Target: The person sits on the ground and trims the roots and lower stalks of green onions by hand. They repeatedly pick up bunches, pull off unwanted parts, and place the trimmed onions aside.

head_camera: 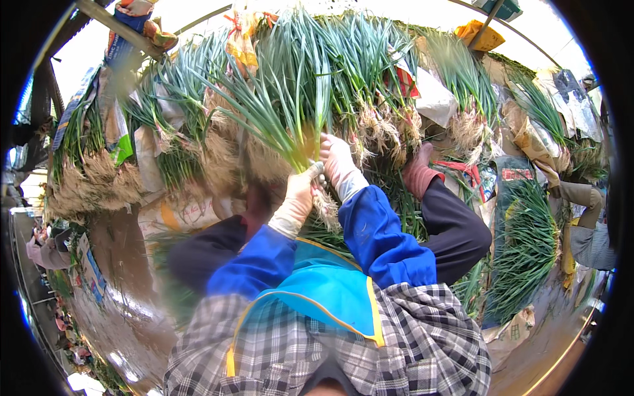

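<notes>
Both my hands wear thin pale gloves and meet at a small bunch of green onions (277, 131), held in front of my chest with its leaves pointing up and left. My left hand (303, 185) is closed round the pale lower stems, and whitish roots (324, 207) hang below it. Against the stems' upper right side lies my right hand (337, 153), fingers bent; whether it grips any stems cannot be made out. Just beyond the hands stands a thick row of green onions (366, 64), leaves up and roots down.
More rooted bunches (94, 178) lie at the left, among sacks. A green onion pile (527, 247) rests on a dark sack at the right. Another person's arm (582, 195) shows at the right edge. My bent legs flank the work, and wet ground (133, 317) lies at lower left.
</notes>
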`<state>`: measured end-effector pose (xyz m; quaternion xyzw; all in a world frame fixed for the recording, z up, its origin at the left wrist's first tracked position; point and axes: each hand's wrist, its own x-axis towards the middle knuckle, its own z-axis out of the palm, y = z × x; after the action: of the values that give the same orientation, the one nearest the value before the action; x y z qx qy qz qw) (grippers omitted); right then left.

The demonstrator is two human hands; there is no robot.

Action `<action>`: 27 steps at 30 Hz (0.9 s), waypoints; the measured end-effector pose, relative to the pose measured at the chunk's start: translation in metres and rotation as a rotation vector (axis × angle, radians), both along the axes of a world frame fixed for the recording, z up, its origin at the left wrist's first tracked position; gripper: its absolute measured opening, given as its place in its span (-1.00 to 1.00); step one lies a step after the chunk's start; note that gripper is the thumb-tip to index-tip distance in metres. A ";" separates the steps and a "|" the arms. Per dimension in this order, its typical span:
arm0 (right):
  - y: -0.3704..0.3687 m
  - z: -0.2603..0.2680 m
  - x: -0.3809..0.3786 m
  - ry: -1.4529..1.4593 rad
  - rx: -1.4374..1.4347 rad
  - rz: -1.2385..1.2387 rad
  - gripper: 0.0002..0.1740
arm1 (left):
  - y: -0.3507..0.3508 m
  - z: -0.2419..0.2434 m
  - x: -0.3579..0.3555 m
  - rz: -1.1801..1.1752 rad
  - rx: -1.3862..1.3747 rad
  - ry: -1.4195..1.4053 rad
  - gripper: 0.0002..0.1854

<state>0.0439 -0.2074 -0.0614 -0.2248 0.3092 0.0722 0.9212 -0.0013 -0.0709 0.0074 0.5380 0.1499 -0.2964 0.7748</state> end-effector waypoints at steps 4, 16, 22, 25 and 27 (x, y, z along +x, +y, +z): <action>-0.015 0.020 0.000 -0.034 -0.307 -0.136 -0.60 | 0.019 0.015 -0.002 -0.033 -0.262 -0.083 -0.76; 0.048 0.015 -0.001 0.018 -0.170 -0.257 -0.87 | 0.017 0.007 0.005 -0.038 -0.034 0.026 -0.82; -0.015 0.049 -0.008 -0.158 0.154 0.007 -0.80 | 0.026 0.047 -0.013 -0.079 -0.886 0.093 -0.65; -0.047 0.062 -0.047 -0.369 -0.862 1.127 -0.60 | 0.050 0.078 -0.011 -0.112 -0.794 -0.190 -0.58; -0.063 0.058 -0.058 -0.340 -1.437 1.489 -0.57 | 0.058 0.090 0.002 -0.201 -0.769 -0.304 -0.76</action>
<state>-0.0137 -0.2701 -0.0034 -0.8597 -0.0705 0.3876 0.3250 0.0009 -0.0125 0.0970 0.2596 -0.1406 -0.3219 0.8996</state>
